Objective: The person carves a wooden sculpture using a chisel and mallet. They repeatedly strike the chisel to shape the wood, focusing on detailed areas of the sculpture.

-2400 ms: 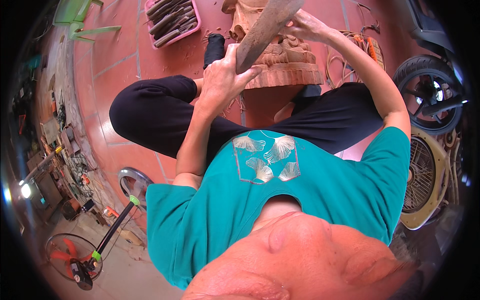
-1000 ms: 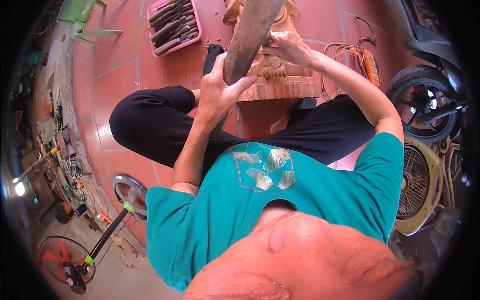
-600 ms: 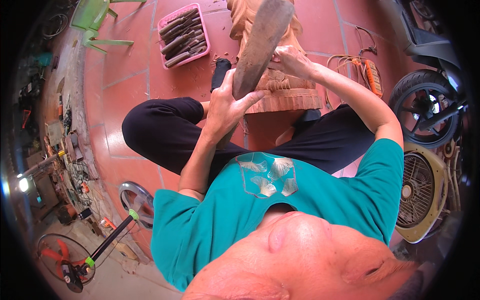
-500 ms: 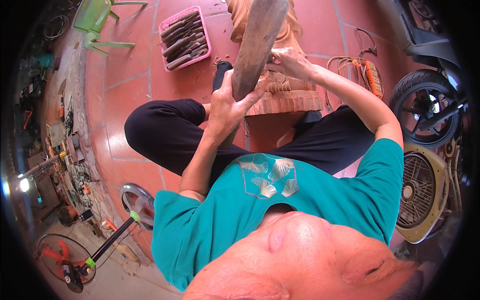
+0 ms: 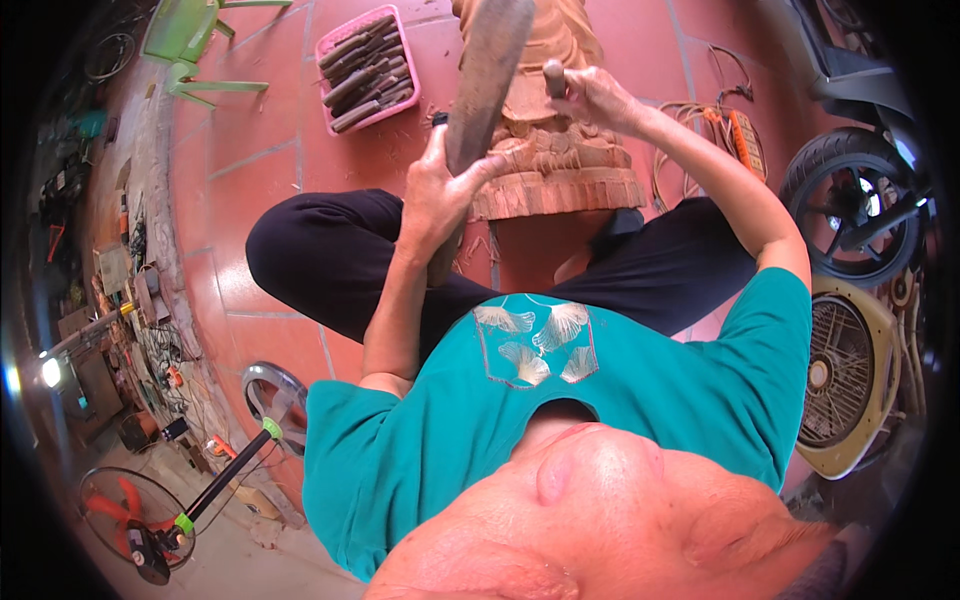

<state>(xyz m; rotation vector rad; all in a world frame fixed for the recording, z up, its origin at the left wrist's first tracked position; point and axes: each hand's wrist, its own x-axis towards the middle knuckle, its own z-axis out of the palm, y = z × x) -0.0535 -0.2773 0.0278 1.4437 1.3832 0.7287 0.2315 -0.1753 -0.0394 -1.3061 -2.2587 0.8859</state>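
Both arms reach forward, left hand [image 5: 432, 196] and right hand [image 5: 592, 95] each closed in a grip.

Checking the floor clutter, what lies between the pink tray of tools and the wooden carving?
In the head view, only bare red floor tile with scattered wood chips separates the pink plastic tray from the pale wooden carving.

No packages, labels, signs or screens can be made out. The clutter along the left wall is too small and blurred to show whether any item there is a box or carries a label. The pale leaf motif [image 5: 536, 345] on the front of the teal shirt [image 5: 640, 400] is a decorative print, with no lettering discernible.
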